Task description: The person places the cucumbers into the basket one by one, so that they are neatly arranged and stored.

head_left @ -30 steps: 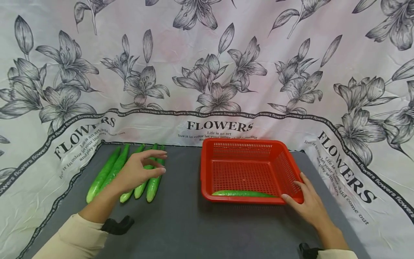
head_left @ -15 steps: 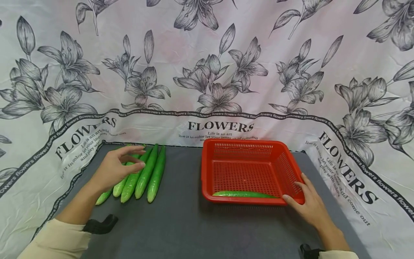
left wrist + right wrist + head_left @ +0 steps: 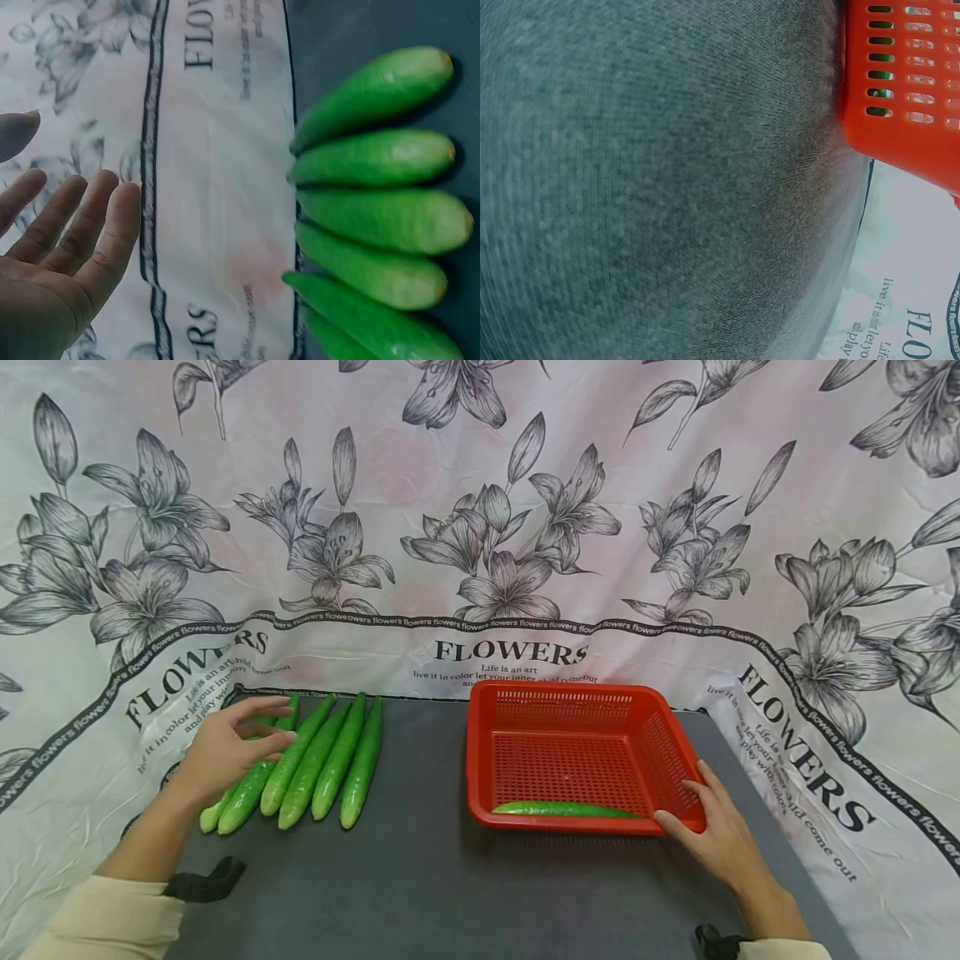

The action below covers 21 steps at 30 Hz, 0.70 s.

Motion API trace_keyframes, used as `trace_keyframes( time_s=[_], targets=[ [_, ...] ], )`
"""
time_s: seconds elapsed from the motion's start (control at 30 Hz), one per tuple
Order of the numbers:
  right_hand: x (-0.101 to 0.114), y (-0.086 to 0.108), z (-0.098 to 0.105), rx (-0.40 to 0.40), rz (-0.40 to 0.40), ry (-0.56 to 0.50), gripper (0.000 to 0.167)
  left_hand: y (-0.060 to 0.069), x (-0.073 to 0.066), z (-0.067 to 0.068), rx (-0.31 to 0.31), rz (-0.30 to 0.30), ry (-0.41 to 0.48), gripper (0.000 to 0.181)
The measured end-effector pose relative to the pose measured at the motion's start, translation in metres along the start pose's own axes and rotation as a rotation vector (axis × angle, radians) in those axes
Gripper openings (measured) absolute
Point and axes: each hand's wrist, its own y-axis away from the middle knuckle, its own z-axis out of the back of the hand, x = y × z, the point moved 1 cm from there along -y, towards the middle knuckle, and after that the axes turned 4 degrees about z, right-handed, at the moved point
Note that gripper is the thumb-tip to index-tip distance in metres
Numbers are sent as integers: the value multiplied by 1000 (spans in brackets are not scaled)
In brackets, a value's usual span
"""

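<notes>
Several green cucumbers (image 3: 363, 768) lie side by side on the left of the grey table; in the left wrist view their blunt pale ends (image 3: 420, 217) face right. My left hand (image 3: 228, 747) hovers over the leftmost ones, fingers spread loosely and holding nothing; it hides part of them. A red plastic basket (image 3: 474, 752) with slotted walls stands right of centre, and a single cucumber (image 3: 562, 809) lies inside along its front wall. My right hand (image 3: 716, 835) grips the basket's front right corner, thumb on the front rim and fingers over the right side. That hand is out of the right wrist view.
A white cloth (image 3: 510, 652) with printed flowers and lettering rises behind the table and borders both sides. Bare grey table surface (image 3: 420, 877) lies between the cucumbers and the basket and along the front.
My left hand has moved left across the row of cucumbers, uncovering those on the right and covering the leftmost. My right hand and the basket have stayed in place.
</notes>
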Motion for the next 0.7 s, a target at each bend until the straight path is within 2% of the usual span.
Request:
trace_keyframes(
  time_s=[0.3,0.7],
  targets=[
    [-1,0,0,-1,1,3,62,3,25,20,-72,93,32,48],
    [-1,-1,-1,-12,5,-6,61,9,54,37,-106,192,79,39]
  ],
)
